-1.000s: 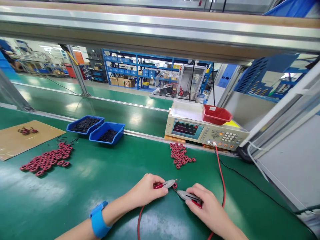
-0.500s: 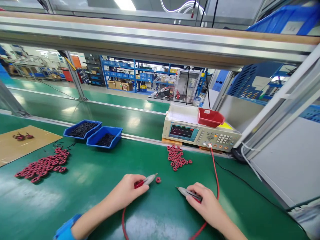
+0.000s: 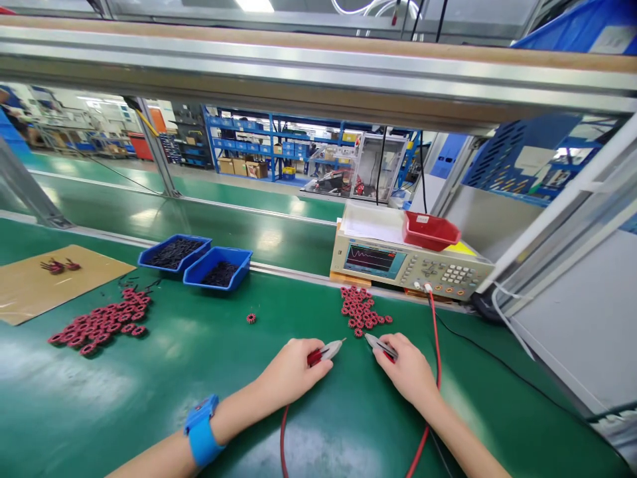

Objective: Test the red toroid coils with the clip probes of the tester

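Note:
My left hand (image 3: pixel 298 370) is closed around a test clip (image 3: pixel 332 349) with a grey nose and red grip, its tip pointing right. In my right hand (image 3: pixel 409 373) is a similar test clip (image 3: pixel 379 345), its tip angled up and left. The two tips face each other a short way apart, with nothing seen between them. Just beyond the right tip lies a pile of red wound ring coils (image 3: pixel 359 309). One single ring coil (image 3: pixel 251 318) rests apart on the green bench (image 3: pixel 239 411), beyond and left of my left hand.
A bench tester (image 3: pixel 343 255) with a lit screen stands at the back, with a red tray (image 3: pixel 430 231) on top. Further left are two blue bins (image 3: pixel 217 285) of black pieces, a larger coil pile (image 3: pixel 102 324) and a brown board (image 3: pixel 60 285). Red leads (image 3: pixel 436 345) cross the bench.
The single ring coil has gone from between the clips to a spot farther left and back. Both hands, still holding clips, have moved closer together; the view has shifted slightly.

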Demonstrator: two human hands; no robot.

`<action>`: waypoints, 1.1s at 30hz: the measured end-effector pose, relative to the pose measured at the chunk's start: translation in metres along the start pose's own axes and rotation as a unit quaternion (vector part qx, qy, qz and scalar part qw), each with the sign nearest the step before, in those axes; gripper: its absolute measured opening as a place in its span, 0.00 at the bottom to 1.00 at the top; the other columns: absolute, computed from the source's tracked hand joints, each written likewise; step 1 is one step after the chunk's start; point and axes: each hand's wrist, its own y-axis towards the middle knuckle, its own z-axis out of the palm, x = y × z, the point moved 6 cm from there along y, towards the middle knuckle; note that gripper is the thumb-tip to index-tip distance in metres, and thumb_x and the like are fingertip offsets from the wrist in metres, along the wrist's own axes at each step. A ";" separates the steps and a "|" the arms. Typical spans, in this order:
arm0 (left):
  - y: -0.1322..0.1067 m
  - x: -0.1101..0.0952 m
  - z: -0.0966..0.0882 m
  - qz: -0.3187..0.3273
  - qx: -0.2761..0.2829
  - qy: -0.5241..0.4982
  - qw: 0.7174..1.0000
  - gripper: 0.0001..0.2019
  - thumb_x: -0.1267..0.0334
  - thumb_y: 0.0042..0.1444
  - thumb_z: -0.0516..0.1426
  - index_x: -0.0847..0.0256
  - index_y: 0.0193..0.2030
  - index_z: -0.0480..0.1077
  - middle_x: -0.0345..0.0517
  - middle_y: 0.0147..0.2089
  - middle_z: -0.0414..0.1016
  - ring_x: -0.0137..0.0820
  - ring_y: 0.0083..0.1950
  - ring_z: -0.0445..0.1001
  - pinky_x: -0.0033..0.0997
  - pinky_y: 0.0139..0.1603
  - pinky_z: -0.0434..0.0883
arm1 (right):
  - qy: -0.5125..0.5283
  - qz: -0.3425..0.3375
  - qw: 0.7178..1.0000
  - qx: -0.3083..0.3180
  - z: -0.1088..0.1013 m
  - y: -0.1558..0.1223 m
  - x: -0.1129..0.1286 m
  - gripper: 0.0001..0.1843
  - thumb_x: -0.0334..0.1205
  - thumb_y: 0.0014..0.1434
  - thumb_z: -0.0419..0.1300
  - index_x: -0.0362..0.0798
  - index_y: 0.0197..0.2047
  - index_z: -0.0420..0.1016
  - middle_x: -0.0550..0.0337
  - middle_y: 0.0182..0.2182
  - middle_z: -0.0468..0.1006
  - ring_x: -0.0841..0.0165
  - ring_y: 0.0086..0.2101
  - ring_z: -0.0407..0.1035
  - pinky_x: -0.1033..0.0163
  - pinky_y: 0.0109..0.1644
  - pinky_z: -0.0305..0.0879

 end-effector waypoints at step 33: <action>-0.015 0.010 -0.010 -0.005 0.011 0.019 1.000 0.13 0.55 0.58 0.48 0.63 0.33 0.64 0.38 0.30 0.67 0.24 0.30 0.60 0.27 0.30 0.52 | 0.005 -0.088 0.992 0.092 0.004 -0.027 0.034 0.13 0.49 0.59 0.49 0.56 0.43 0.67 0.66 0.37 0.65 0.75 0.33 0.62 0.64 0.37 0.58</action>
